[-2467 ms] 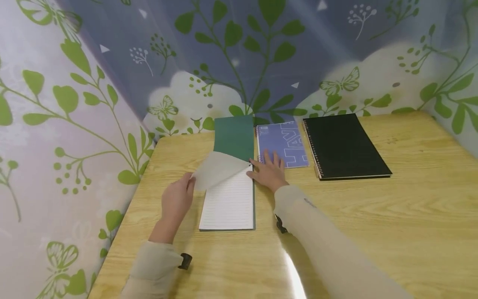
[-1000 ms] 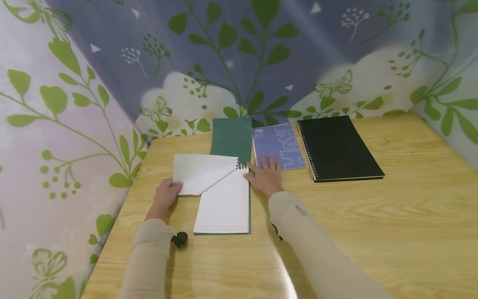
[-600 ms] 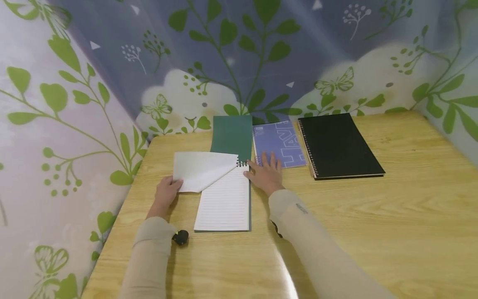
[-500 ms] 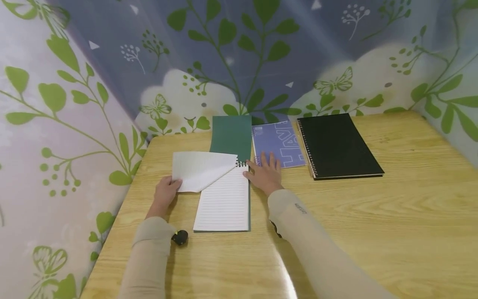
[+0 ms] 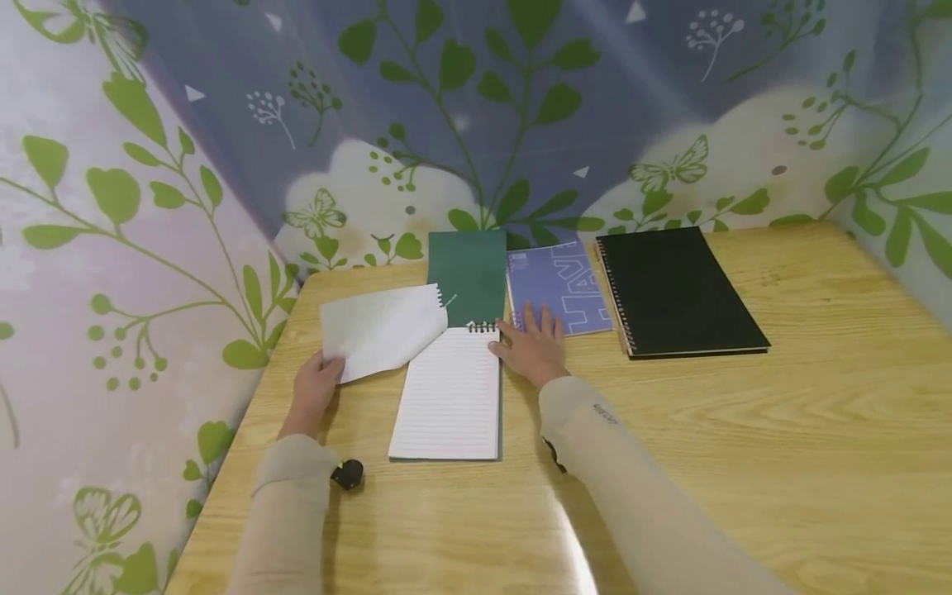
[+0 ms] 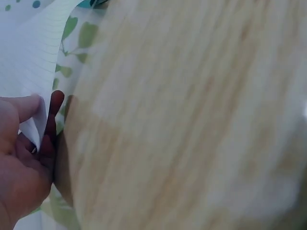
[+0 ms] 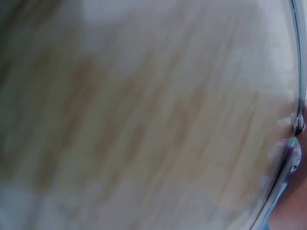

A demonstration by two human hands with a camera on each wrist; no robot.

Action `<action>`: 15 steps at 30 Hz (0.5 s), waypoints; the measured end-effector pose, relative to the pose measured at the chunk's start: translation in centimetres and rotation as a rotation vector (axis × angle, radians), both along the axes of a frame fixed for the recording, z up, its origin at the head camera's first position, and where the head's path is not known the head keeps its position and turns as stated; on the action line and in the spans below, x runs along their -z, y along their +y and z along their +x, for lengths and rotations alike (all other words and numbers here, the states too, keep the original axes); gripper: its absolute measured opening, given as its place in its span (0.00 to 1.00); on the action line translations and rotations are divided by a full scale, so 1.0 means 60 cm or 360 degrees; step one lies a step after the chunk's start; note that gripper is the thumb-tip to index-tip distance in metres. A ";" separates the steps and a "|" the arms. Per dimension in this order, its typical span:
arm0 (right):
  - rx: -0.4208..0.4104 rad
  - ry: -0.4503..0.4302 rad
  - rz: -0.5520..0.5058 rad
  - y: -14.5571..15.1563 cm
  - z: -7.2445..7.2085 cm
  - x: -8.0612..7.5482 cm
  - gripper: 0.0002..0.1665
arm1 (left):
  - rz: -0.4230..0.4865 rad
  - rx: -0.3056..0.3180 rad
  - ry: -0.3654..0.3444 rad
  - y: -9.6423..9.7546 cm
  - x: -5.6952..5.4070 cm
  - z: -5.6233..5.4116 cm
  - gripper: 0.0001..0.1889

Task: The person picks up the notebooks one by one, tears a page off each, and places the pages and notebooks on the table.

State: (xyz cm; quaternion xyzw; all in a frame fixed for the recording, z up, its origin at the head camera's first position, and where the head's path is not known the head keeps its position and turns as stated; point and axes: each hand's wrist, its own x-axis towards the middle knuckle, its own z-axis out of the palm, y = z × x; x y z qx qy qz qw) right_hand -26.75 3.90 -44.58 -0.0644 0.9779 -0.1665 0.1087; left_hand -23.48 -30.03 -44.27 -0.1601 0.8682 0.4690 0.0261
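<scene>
A lined sheet with a ragged edge of torn holes is apart from the spiral binding of a notepad. My left hand pinches its lower left corner. The left wrist view shows thumb and fingers of that hand on either face of the sheet. The notepad lies flipped to a lined page, its green cover laid back. My right hand rests with fingers spread, thumb side at the notepad's top right by the coil, other fingertips on a blue spiral notebook.
Right of the blue notebook lies a large black spiral notebook. All of them sit on a wood-grain table, whose back edge meets a patterned curtain. Small paper scraps show at the coil.
The left hand drew the sheet leftward, and it has come away from the coil. Earlier it was folded over but still attached there. The right hand stays in place.
</scene>
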 end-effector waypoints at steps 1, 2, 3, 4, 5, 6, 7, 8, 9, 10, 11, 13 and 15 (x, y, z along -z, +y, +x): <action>0.0002 -0.0004 -0.0005 0.000 0.001 0.000 0.35 | 0.0036 -0.0007 0.0005 -0.002 0.000 0.000 0.28; 0.0002 -0.0004 -0.0011 0.000 0.001 0.001 0.35 | 0.0068 -0.0012 0.0010 -0.004 0.000 0.000 0.28; 0.0003 -0.0004 -0.0012 0.000 0.001 0.002 0.35 | 0.0089 -0.0023 0.0006 -0.005 0.000 0.000 0.28; 0.0001 0.0000 -0.0016 0.000 0.001 0.003 0.35 | 0.0099 -0.0033 0.0001 -0.007 -0.001 0.001 0.29; -0.0002 0.0007 -0.0019 -0.001 0.000 0.004 0.35 | 0.0114 -0.0039 -0.0003 -0.008 -0.002 0.001 0.29; -0.0006 0.0012 -0.0012 -0.001 0.000 0.005 0.35 | 0.0119 -0.0046 -0.0010 -0.010 -0.002 0.001 0.29; -0.0008 0.0017 -0.0004 -0.001 0.000 0.005 0.35 | 0.0125 -0.0050 -0.0012 -0.012 -0.002 0.000 0.29; -0.0012 0.0025 0.0010 -0.001 0.000 0.004 0.35 | 0.0133 -0.0051 -0.0016 -0.013 -0.003 0.000 0.29; -0.0017 0.0027 0.0027 -0.001 0.000 0.003 0.34 | 0.0139 -0.0053 -0.0022 -0.014 -0.003 0.000 0.29; -0.0024 0.0032 0.0038 0.000 0.001 0.002 0.34 | 0.0150 -0.0049 -0.0022 -0.014 -0.004 0.000 0.29; -0.0028 0.0032 0.0053 0.000 0.001 0.000 0.34 | 0.0164 -0.0046 -0.0028 -0.015 -0.004 -0.001 0.29; -0.0038 0.0018 0.0074 0.001 0.001 -0.003 0.34 | 0.0179 -0.0032 -0.0036 -0.015 -0.005 -0.002 0.29; -0.0048 0.0014 0.0081 0.002 0.003 -0.008 0.35 | 0.0181 -0.0036 -0.0051 -0.015 -0.006 -0.004 0.29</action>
